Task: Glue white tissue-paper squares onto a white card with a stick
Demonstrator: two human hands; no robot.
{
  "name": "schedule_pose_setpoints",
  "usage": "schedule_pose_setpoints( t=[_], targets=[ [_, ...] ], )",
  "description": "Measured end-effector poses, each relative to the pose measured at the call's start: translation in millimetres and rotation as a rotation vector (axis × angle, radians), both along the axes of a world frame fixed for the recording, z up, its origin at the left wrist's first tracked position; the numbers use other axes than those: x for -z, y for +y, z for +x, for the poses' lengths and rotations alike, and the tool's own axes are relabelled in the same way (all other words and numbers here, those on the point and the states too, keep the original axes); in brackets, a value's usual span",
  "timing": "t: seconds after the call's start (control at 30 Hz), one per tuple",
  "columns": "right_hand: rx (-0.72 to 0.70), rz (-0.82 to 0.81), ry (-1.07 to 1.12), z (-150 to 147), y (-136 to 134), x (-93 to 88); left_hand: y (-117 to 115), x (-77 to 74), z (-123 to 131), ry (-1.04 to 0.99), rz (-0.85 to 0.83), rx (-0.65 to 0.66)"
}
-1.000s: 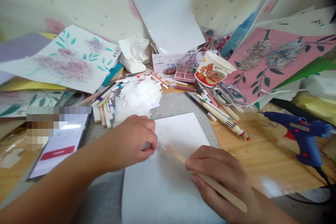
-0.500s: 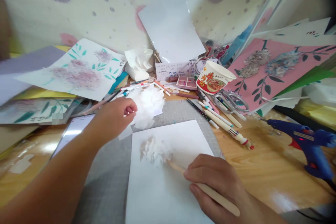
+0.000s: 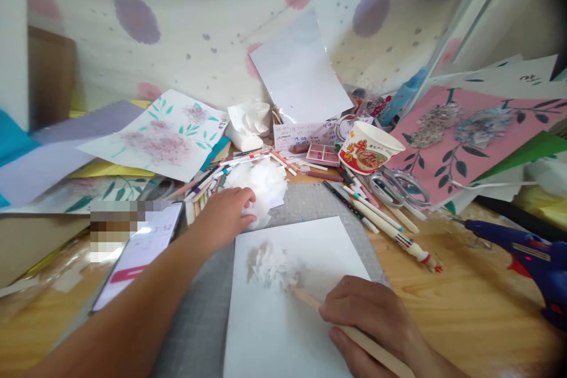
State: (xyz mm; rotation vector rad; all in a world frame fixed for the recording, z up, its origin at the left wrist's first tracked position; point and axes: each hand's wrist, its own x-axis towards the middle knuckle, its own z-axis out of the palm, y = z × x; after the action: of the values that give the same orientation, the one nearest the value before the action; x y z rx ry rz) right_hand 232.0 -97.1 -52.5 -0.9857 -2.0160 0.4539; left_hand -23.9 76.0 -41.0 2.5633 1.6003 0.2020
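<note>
My left hand [image 3: 228, 215] reaches to the near left side of a pile of thin white paper pieces [image 3: 261, 180]. Its fingers are curled toward the thumb, and whatever lies between the tips is hard to make out. In my right hand [image 3: 372, 319] is a pale wooden stick [image 3: 308, 298], slanting up to the left. The stick's tip meets the lower right edge of a ruffled white paper cluster [image 3: 270, 266]. That cluster sits on the upper part of a white sheet [image 3: 274, 331], with greyish marks around it.
A grey cutting mat [image 3: 190, 313] lies under the sheet. A phone [image 3: 142, 248] rests at left. Pens [image 3: 354, 207], scissors [image 3: 411, 183] and a paper bowl [image 3: 367, 147] stand behind at right, with a blue glue gun [image 3: 518, 248] beyond. Flower pictures [image 3: 163, 136] lean on both sides.
The view has tilted up and shifted a little left. My left hand has moved slightly right, further onto the white paper pile. The stick's tip stays at the cluster's edge.
</note>
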Motion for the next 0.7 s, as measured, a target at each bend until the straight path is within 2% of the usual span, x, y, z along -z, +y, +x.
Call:
schedule_pose_setpoints(
  t=[0.13, 0.33, 0.47, 0.7],
  targets=[
    [-0.001, -0.005, 0.012, -1, -1, -2.1, 2, 0.1, -1, -0.023, -0.031, 0.014],
    [-0.007, -0.023, 0.008, 3, -2, 0.9, -3, -14.6, -6, -0.128, -0.073, -0.073],
    [-0.01, -0.039, -0.022, 7, -4, 5.3, -4, -21.8, -7, -0.193, -0.1, -0.088],
    [-0.03, 0.023, 0.005, 3, 2, 3.2, -18, -26.3, 5, -0.261, -0.075, -0.095]
  ],
)
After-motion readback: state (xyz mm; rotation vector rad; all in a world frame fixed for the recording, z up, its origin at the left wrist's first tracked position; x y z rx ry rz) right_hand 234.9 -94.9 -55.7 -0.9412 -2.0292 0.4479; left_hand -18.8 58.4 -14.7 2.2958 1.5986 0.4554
